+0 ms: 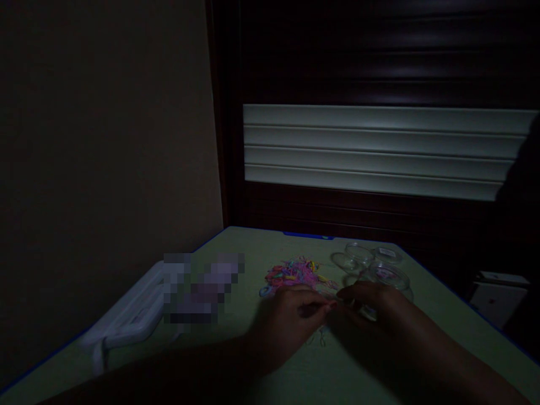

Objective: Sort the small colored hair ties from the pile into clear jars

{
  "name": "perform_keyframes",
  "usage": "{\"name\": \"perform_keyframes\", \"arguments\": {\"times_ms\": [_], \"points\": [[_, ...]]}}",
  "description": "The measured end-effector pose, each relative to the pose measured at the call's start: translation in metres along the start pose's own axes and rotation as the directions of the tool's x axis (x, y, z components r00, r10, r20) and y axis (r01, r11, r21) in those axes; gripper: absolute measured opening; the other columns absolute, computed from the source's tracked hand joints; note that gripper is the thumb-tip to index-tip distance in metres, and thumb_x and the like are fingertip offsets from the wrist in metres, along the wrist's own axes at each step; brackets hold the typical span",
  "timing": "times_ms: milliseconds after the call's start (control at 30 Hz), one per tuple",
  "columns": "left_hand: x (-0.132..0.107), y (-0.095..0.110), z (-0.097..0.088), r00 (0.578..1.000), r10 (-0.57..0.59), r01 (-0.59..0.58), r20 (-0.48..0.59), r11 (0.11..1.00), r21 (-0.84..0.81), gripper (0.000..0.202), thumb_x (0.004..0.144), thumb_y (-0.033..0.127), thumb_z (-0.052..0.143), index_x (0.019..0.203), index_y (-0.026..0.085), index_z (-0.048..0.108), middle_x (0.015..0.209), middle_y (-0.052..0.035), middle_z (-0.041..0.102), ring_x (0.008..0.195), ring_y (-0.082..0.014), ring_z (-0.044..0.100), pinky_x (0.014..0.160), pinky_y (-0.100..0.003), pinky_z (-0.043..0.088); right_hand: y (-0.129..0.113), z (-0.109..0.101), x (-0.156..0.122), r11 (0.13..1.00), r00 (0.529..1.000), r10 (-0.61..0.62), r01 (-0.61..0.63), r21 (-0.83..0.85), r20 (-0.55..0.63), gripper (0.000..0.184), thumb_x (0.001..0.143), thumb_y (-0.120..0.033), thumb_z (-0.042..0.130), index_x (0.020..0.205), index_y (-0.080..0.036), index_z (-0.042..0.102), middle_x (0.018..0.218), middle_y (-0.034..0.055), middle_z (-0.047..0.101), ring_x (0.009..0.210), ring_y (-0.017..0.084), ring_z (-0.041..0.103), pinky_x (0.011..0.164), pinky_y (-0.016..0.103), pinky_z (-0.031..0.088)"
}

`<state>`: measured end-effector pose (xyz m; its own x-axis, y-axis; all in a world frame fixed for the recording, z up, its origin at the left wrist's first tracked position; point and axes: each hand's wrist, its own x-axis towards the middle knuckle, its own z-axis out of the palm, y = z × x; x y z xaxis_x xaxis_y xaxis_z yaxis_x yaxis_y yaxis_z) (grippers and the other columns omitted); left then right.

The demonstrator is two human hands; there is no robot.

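A tangled pile of thin, colourful strands [295,274], mostly pink with yellow, blue and purple, lies on the table just beyond my hands. My left hand [291,315] is closed in a pinch, with thumb and forefinger meeting near a small pinkish bit that is too dark to name. Close by, my right hand [377,301] has its fingers bent inward toward the left fingertips; what they grip is hidden in shadow. Under the hands a few loose pale strands [322,337] rest on the tabletop.
Clear round containers [388,274] and clear lids [358,253] stand at the back right of the pale table [253,242]. To the left lies a white plastic frame [126,315], beside a blurred-out patch. A wall and dark slatted panel close off the back. The light is dim.
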<state>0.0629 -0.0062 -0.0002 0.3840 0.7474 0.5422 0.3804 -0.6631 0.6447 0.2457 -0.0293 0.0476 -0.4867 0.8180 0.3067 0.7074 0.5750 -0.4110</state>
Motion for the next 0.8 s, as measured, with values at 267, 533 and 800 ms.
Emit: {"name": "perform_keyframes", "arguments": {"times_ms": [267,533,800], "points": [[-0.0019,0.0005,0.0012,0.999,0.025,-0.026,0.021,0.999,0.02,0.014,0.082,0.019,0.055,0.088,0.022,0.068,0.083,-0.0007,0.066,0.074,-0.0125,0.059,0.069,-0.024,0.046,0.0016,0.0036,-0.0012,1.0,1.0,-0.018,0.018,0.008,0.0,0.017,0.081,-0.02,0.046,0.075,-0.019,0.062,0.077,0.0035,0.065,0.066,0.014,0.058,0.063,0.025,0.043],[-0.0005,0.004,-0.0017,0.997,0.06,-0.061,0.052,0.998,0.012,0.015,0.082,0.018,0.055,0.09,0.02,0.068,0.084,-0.0017,0.067,0.076,-0.0126,0.06,0.07,-0.024,0.046,-0.0021,0.0011,-0.0006,0.999,1.0,-0.012,0.012,0.039,-0.004,0.02,0.078,-0.016,0.047,0.079,-0.021,0.066,0.077,0.0022,0.066,0.066,0.013,0.059,0.061,0.023,0.044],[-0.0021,0.0038,-0.0009,0.996,0.065,-0.068,0.062,0.997,0.041,0.016,0.082,0.018,0.055,0.091,0.021,0.068,0.084,-0.0009,0.066,0.076,-0.012,0.059,0.07,-0.023,0.045,-0.0002,0.0021,-0.0033,0.999,1.0,0.001,-0.001,0.044,-0.009,0.017,0.078,-0.015,0.048,0.076,-0.022,0.064,0.077,-0.0001,0.066,0.067,0.013,0.06,0.062,0.024,0.044]]}}
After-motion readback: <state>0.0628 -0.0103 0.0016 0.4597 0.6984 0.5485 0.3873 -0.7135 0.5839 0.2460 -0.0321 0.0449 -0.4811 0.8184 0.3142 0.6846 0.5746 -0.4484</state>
